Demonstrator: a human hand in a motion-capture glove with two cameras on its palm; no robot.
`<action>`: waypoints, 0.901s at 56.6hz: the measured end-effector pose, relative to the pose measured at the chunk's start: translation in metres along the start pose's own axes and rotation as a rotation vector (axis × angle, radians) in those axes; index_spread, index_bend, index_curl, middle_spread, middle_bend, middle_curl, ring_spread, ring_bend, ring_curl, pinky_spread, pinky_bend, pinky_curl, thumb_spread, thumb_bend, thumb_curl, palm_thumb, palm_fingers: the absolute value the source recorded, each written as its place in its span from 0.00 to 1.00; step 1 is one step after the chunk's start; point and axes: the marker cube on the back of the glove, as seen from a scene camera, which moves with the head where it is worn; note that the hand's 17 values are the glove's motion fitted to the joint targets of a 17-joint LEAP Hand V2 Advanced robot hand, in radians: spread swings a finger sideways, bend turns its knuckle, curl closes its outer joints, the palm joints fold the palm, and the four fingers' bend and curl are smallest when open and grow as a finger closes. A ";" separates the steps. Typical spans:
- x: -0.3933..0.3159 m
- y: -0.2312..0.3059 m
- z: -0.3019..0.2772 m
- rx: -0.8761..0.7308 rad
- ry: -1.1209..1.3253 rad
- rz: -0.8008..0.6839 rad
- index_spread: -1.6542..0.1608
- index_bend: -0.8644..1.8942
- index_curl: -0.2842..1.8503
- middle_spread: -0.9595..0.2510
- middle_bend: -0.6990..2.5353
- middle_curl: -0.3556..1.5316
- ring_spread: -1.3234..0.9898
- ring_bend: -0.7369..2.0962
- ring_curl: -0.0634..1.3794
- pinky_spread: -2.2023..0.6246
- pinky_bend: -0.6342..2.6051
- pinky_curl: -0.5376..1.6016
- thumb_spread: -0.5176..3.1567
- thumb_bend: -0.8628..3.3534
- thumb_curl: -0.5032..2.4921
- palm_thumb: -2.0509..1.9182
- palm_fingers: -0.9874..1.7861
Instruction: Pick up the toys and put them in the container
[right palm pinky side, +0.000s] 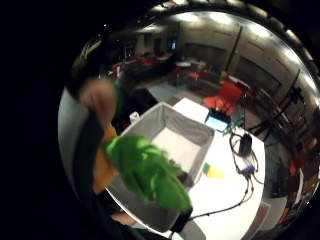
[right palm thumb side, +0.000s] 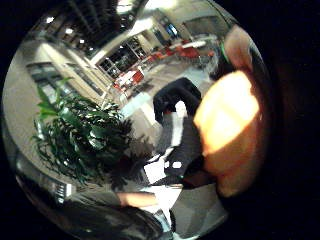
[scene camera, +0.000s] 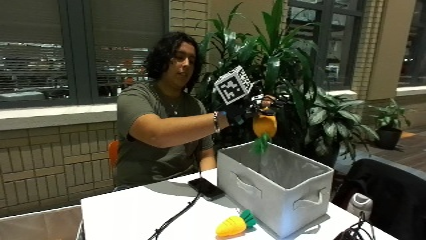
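My gloved right hand (scene camera: 249, 109) grips an orange carrot toy (scene camera: 264, 126) at chest height, its green leaves (scene camera: 260, 145) hanging down. The toy hangs above the open grey fabric container (scene camera: 266, 200), over its back part. In the little finger side palm view the green leaves (right palm pinky side: 147, 170) dangle over the container (right palm pinky side: 192, 127), whose white floor shows bare. The toy's orange body (right palm thumb side: 227, 135) fills much of the thumb side palm view. A second carrot toy (scene camera: 233, 226) lies on the white table (scene camera: 126, 215) just in front of the container.
A black phone (scene camera: 206, 188) and a black cable (scene camera: 174, 217) lie on the table left of the container. A small yellow and green piece (right palm pinky side: 214, 171) and a device with cables (right palm pinky side: 245, 146) lie beside the container. Tall plants (scene camera: 279, 60) stand behind.
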 end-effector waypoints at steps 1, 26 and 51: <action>0.004 0.001 -0.001 0.001 0.009 0.007 0.69 0.47 0.51 0.51 0.40 0.55 0.42 0.56 0.36 0.69 0.46 0.45 0.46 0.19 0.38 0.57 0.48; 0.268 0.114 0.061 -0.364 0.202 0.431 0.69 0.35 0.38 0.50 0.47 0.57 0.40 0.61 0.35 0.69 0.45 0.41 0.44 0.19 0.28 0.50 0.58; 0.290 0.148 0.079 -0.355 0.402 0.498 0.69 0.44 0.35 0.28 0.59 0.81 0.30 0.84 0.59 0.62 0.60 0.51 0.51 0.22 0.27 0.56 0.63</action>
